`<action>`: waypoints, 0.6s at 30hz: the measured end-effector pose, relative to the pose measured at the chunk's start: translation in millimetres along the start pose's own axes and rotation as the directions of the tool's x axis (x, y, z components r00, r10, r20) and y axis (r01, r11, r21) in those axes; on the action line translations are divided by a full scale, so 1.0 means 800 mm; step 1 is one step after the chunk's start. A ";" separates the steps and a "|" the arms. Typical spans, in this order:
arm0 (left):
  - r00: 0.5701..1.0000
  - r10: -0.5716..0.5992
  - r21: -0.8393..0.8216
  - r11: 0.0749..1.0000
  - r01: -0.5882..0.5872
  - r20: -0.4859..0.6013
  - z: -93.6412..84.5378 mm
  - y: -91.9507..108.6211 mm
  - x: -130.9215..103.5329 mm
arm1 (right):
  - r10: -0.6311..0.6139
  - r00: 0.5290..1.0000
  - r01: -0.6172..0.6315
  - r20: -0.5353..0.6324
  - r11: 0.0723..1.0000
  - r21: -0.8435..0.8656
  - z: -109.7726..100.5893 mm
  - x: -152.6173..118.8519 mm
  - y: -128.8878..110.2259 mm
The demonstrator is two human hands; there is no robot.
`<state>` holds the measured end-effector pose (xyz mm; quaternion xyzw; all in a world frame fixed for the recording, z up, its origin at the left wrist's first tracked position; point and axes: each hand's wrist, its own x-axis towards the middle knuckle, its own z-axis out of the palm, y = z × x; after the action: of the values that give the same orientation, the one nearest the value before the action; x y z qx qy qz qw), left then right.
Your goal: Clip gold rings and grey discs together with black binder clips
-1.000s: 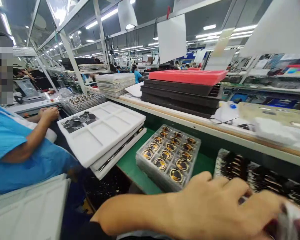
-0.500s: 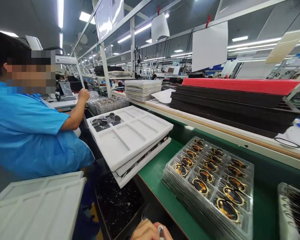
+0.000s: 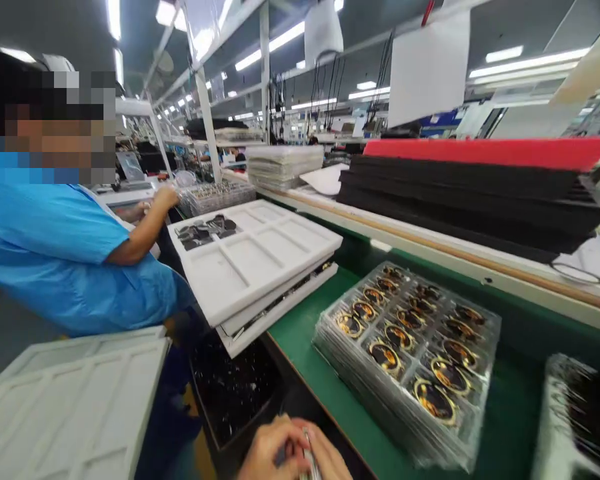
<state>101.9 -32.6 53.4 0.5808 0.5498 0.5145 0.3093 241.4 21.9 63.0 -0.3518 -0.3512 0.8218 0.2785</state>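
Note:
At the bottom edge, my left hand [image 3: 270, 452] and my right hand [image 3: 325, 453] are together, fingers bent around a small pale object [image 3: 307, 453], too covered and blurred to name. Right of them, on the green bench [image 3: 300, 340], stands a stack of clear plastic trays [image 3: 405, 360] holding gold-rimmed round parts. A white compartment tray [image 3: 260, 250], with dark round discs [image 3: 205, 230] in one corner, rests on other trays above and left of the stack. Below it is a black bin [image 3: 235, 393] with small glinting bits inside.
A person in blue [image 3: 65, 247] sits at the left. White trays [image 3: 75, 400] lie at lower left. Black trays under a red sheet [image 3: 480, 153] stand on the shelf. A white holder of dark thin parts [image 3: 560, 413] is at the lower right.
My hands have risen slightly in view and more of their fingers show. The person's other hand now appears near the raised one. The whole view has shifted slightly.

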 end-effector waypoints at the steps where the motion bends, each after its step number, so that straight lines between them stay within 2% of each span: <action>1: 0.994 -0.090 -0.020 0.996 0.088 -0.060 -0.002 0.009 0.001 | 0.026 0.999 -0.027 0.024 0.998 0.063 0.004 -0.008 -0.008; 2: 0.982 -0.160 -0.052 0.986 0.155 -0.097 -0.005 0.018 0.002 | 0.035 0.999 -0.038 0.022 0.992 0.121 0.009 -0.016 -0.016; 4: 0.965 -0.219 -0.162 0.967 0.196 -0.143 -0.011 0.030 0.006 | 0.056 0.993 -0.083 0.107 0.958 0.273 0.017 -0.025 -0.029; 7: 0.956 -0.237 -0.290 0.940 0.181 -0.174 -0.013 0.031 0.005 | 0.046 0.982 -0.108 0.183 0.931 0.350 0.021 -0.025 -0.035; 9: 0.955 -0.208 -0.305 0.942 0.138 -0.211 -0.011 0.029 -0.003 | 0.036 0.980 -0.105 0.193 0.928 0.357 0.019 -0.025 -0.030; 11: 0.955 -0.157 -0.270 0.959 0.086 -0.251 -0.009 0.029 -0.015 | 0.037 0.979 -0.107 0.198 0.929 0.354 0.015 -0.027 -0.023; 13: 0.962 -0.114 -0.207 0.976 0.063 -0.248 -0.008 0.030 -0.026 | 0.038 0.980 -0.102 0.195 0.937 0.333 0.011 -0.030 -0.017; 18: 0.989 -0.096 -0.020 0.995 0.094 -0.110 -0.014 0.039 -0.036 | 0.024 0.986 -0.065 0.168 0.968 0.244 0.004 -0.034 -0.012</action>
<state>105.3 -69.0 78.2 0.5222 0.5894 0.5347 0.3065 257.5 7.3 82.2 -0.2532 -0.2592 0.8914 0.2722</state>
